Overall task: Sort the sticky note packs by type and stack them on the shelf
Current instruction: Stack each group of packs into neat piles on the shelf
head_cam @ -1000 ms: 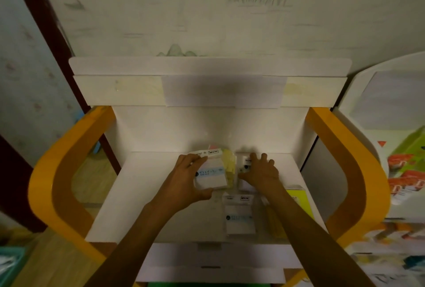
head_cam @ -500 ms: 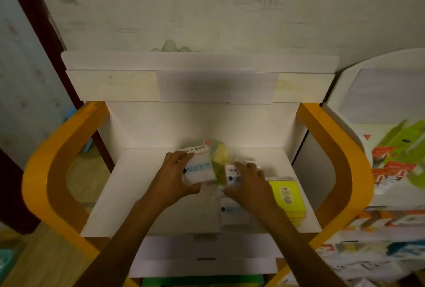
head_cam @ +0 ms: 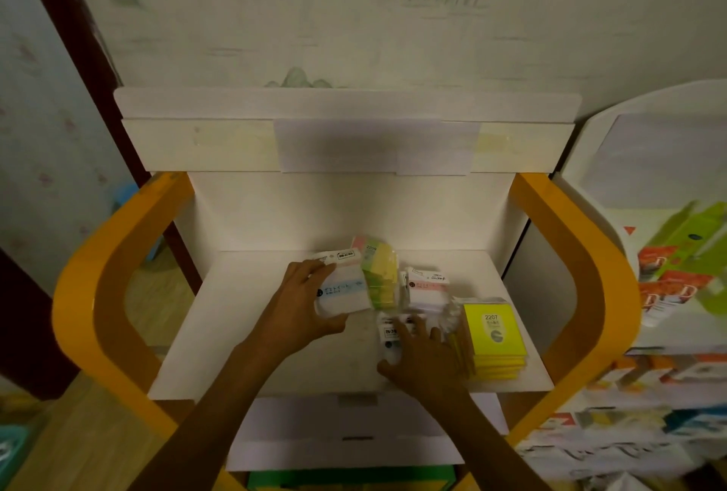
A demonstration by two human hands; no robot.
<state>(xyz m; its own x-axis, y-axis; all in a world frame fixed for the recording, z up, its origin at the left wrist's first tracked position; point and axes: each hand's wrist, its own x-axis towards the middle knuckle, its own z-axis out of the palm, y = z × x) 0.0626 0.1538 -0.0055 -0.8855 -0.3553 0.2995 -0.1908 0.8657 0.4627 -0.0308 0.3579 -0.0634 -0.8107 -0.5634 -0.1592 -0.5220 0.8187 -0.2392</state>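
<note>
The sticky note packs lie grouped on the white shelf [head_cam: 251, 333], which looks like sorting under way: a yellow stack [head_cam: 496, 337] squared up at the right, a pastel multicolour stack [head_cam: 379, 274] toward the far middle, a pink-banded pack [head_cam: 427, 290] between them. The left hand [head_cam: 299, 313] grips a white, blue-banded pack [head_cam: 341, 288] between thumb and fingers, just left of the pastel stack. The right hand [head_cam: 423, 360] lies flat, fingers spread, on a white pack [head_cam: 389, 329] near the front, probably to gather it.
</note>
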